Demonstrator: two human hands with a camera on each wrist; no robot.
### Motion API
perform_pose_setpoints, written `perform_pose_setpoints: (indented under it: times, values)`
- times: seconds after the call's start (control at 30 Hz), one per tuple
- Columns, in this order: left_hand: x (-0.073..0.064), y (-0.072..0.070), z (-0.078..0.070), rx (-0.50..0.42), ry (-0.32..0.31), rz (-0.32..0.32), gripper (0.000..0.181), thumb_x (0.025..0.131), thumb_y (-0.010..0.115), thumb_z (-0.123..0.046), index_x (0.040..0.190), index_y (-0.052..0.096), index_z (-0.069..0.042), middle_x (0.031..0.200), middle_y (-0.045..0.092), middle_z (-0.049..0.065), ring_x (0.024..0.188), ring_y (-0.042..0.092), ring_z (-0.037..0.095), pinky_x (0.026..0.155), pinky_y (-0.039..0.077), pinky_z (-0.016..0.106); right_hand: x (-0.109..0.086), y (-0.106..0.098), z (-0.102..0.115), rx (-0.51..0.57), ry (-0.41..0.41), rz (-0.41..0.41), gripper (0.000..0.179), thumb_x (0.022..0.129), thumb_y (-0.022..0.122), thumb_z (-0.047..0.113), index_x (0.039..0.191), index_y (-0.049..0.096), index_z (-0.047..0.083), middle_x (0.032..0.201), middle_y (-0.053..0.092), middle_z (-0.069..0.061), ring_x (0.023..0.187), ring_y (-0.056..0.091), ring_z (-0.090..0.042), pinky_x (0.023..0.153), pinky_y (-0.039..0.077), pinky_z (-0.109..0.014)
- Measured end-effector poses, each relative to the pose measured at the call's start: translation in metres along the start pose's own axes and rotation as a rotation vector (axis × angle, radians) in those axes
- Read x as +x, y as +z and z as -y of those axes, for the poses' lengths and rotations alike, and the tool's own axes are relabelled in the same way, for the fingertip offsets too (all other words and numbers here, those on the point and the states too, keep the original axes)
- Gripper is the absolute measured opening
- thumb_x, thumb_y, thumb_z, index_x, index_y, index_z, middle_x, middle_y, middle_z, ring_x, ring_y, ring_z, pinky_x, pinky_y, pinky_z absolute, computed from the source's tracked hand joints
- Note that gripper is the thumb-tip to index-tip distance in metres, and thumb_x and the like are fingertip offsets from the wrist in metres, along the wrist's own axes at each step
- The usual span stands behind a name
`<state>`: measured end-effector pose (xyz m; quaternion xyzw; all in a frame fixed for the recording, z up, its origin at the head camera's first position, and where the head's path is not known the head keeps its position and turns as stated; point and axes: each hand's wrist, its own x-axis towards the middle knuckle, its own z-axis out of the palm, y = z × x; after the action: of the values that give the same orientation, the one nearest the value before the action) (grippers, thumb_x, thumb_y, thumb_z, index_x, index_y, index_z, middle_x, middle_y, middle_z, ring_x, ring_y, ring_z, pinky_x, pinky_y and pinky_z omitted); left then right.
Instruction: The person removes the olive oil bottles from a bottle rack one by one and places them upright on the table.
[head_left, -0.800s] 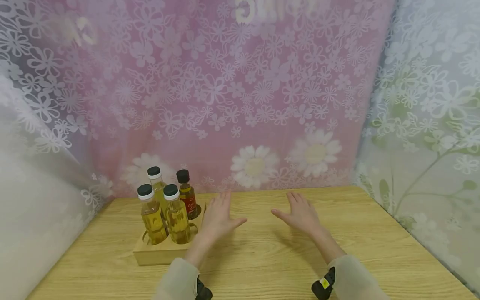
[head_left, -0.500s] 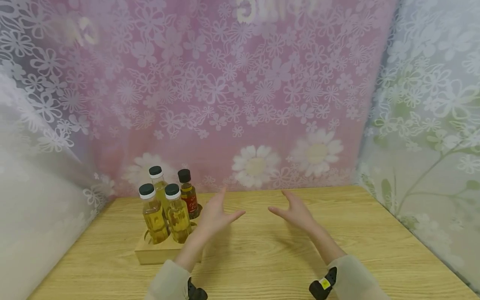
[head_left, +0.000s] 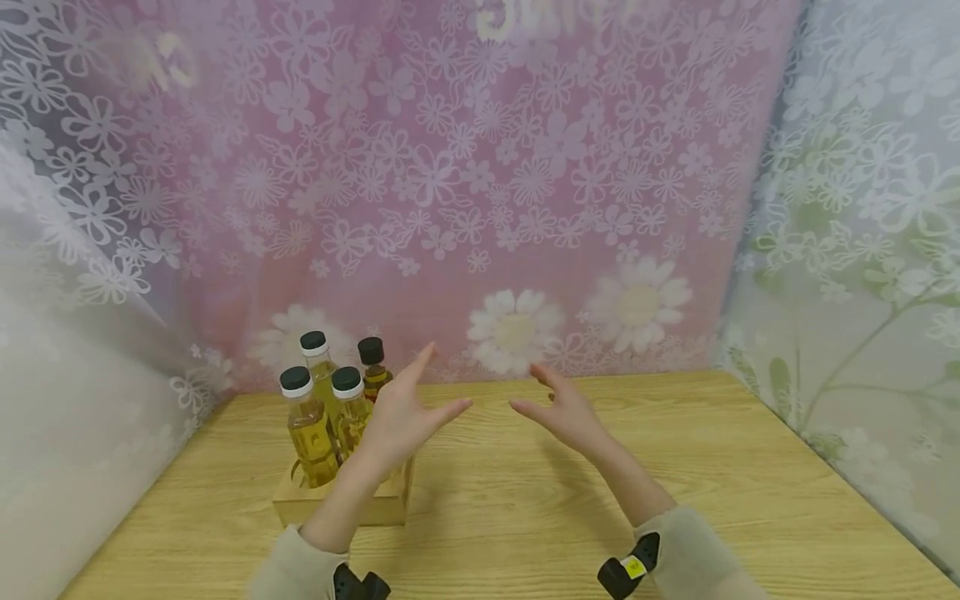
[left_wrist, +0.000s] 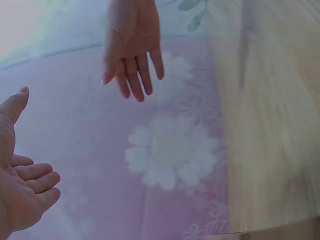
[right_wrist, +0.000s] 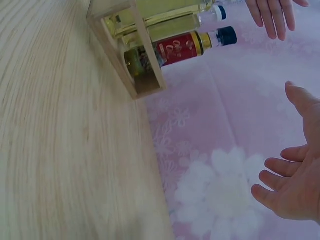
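Both hands are now nearer the rack (head_left: 390, 510) than in the frame half a second earlier. The left hand (head_left: 396, 421) now overlaps part of the rack in the head view; the right hand (head_left: 568, 417) sits to its right, well apart. Rack and bottles hold their places.

Item location: the rack rests on the table (head_left: 495, 500). Four capped bottles stand in it: a front left bottle (head_left: 311, 442), a front right bottle (head_left: 350, 421), a rear left bottle (head_left: 324, 387) and, at the rear right, a red-labelled bottle (right_wrist: 177, 50).

Hand state: each thumb stands apart from its fingers, the fingers are slightly bent, and neither hand holds anything. The palms face each other. From the right wrist view, I see a gap between the left fingertips and the bottle caps.

Caution: lowering the left forearm could strike the front right bottle, since the arm crosses the rack's front. The left wrist camera (head_left: 360, 585) could catch the rack's front edge if the arm drops, and drag it. Sweeping the left hand sideways could tip the red-labelled bottle, because the hand partly blocks the wearer's view of it.
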<state>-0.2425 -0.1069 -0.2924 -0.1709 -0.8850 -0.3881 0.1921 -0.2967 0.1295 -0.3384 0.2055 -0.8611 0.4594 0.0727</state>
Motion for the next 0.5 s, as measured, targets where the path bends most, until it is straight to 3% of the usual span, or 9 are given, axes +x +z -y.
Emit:
perform_pose_setpoints:
  times: [0.1,0.13,0.23,0.3,0.33,0.37,0.43,0.47,0.5]
  values:
    - [-0.002,-0.013,0.0,-0.029,0.04,-0.046,0.084,0.08,0.073,-0.034,0.146,0.03,-0.008,0.143,0.04,0.009,0.129,0.038,0.03,0.099,0.038,0.052,0.002,0.003,0.008,0.021,0.002,0.029,0.08,0.085,0.064,0.043,0.145,0.028,0.003,0.145,0.033,-0.017,0.132,0.031,-0.035,0.104,0.031,-0.052]
    - [-0.003,-0.018,0.0,-0.032,0.06,-0.061,0.082,0.08,0.073,-0.033,0.146,0.03,-0.008,0.142,0.041,0.01,0.119,0.049,0.029,0.093,0.044,0.048,0.003,0.004,0.011,0.017,0.0,0.045,0.08,0.086,0.063,0.044,0.145,0.028,0.003,0.145,0.032,-0.017,0.132,0.03,-0.035,0.104,0.031,-0.052]
    - [-0.005,-0.031,0.002,-0.041,0.099,-0.108,0.08,0.082,0.072,-0.031,0.146,0.03,-0.008,0.142,0.041,0.009,0.119,0.049,0.03,0.089,0.046,0.047,0.006,0.008,0.019,0.029,0.008,0.091,0.081,0.086,0.062,0.045,0.147,0.025,0.006,0.147,0.029,-0.014,0.133,0.028,-0.035,0.105,0.029,-0.052]
    - [-0.007,-0.04,0.005,-0.039,0.112,-0.142,0.078,0.082,0.072,-0.03,0.146,0.031,-0.009,0.142,0.042,0.008,0.085,0.061,0.027,0.068,0.052,0.037,0.007,0.012,0.024,0.035,0.005,0.111,0.081,0.086,0.063,0.045,0.147,0.024,0.007,0.148,0.028,-0.013,0.134,0.026,-0.035,0.106,0.028,-0.051]
    - [-0.008,-0.045,0.006,-0.039,0.119,-0.161,0.078,0.082,0.072,-0.029,0.145,0.032,-0.009,0.142,0.042,0.009,0.08,0.06,0.025,0.057,0.049,0.033,0.008,0.013,0.027,0.042,0.003,0.117,0.082,0.086,0.063,0.044,0.147,0.024,0.007,0.148,0.028,-0.013,0.134,0.026,-0.034,0.106,0.028,-0.051]
    - [-0.009,-0.049,0.008,-0.035,0.118,-0.18,0.077,0.082,0.072,-0.028,0.145,0.032,-0.01,0.142,0.043,0.007,0.078,0.06,0.021,0.056,0.048,0.03,0.009,0.015,0.029,0.056,0.004,0.123,0.081,0.086,0.063,0.043,0.147,0.024,0.008,0.148,0.028,-0.012,0.134,0.025,-0.034,0.106,0.027,-0.051]
    - [-0.011,-0.058,0.012,-0.026,0.122,-0.226,0.075,0.082,0.073,-0.024,0.145,0.034,-0.011,0.14,0.045,0.007,0.048,0.046,0.019,0.045,0.04,0.028,0.011,0.019,0.034,0.069,0.009,0.128,0.08,0.086,0.064,0.043,0.147,0.025,0.009,0.149,0.029,-0.01,0.134,0.026,-0.035,0.106,0.028,-0.051]
    - [-0.011,-0.062,0.014,-0.031,0.124,-0.251,0.075,0.081,0.073,-0.021,0.144,0.035,-0.01,0.139,0.046,0.007,0.044,0.039,0.018,0.04,0.032,0.03,0.011,0.021,0.036,0.075,0.006,0.131,0.08,0.086,0.064,0.042,0.147,0.025,0.009,0.148,0.029,-0.01,0.134,0.026,-0.034,0.106,0.028,-0.051]
    - [-0.012,-0.067,0.015,-0.039,0.12,-0.269,0.074,0.081,0.073,-0.018,0.144,0.035,-0.01,0.139,0.046,0.007,0.055,0.051,0.017,0.046,0.037,0.03,0.012,0.023,0.038,0.084,0.005,0.133,0.079,0.086,0.064,0.042,0.147,0.025,0.01,0.148,0.029,-0.01,0.134,0.027,-0.034,0.106,0.028,-0.051]
